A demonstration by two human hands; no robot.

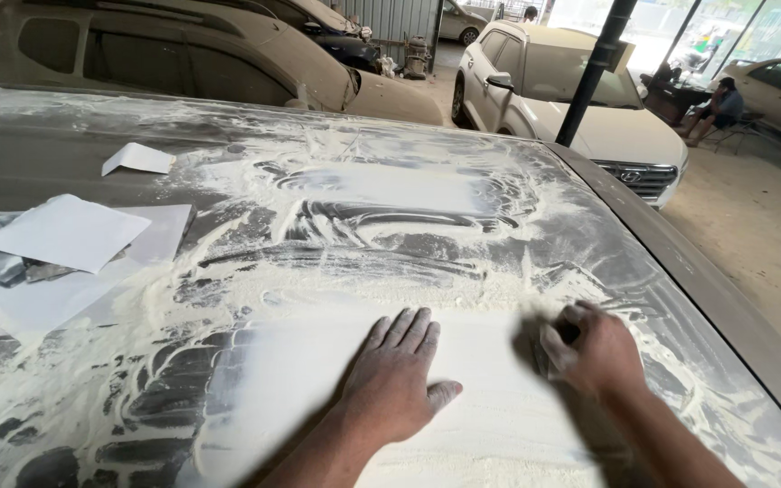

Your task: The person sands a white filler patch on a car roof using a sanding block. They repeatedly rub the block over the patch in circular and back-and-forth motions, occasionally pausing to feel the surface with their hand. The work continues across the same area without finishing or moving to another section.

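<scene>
- Your left hand (395, 380) lies open, palm flat on the dusty car roof (427, 190).
- Your right hand (594, 348) is closed around a dark sanding block (564, 336), pressed to the roof just beside it.
- The block looks light and stiff; grip its top, since the powder seems slippery.

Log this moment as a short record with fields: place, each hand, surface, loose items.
place: car workshop, dusty cars parked around
surface: car panel coated in pale sanding dust, with rubbed streaks
left hand: flat on the panel, fingers spread
right hand: closed on a dark sanding block, blurred
loose items: white paper sheets at left, a folded piece further back
</scene>
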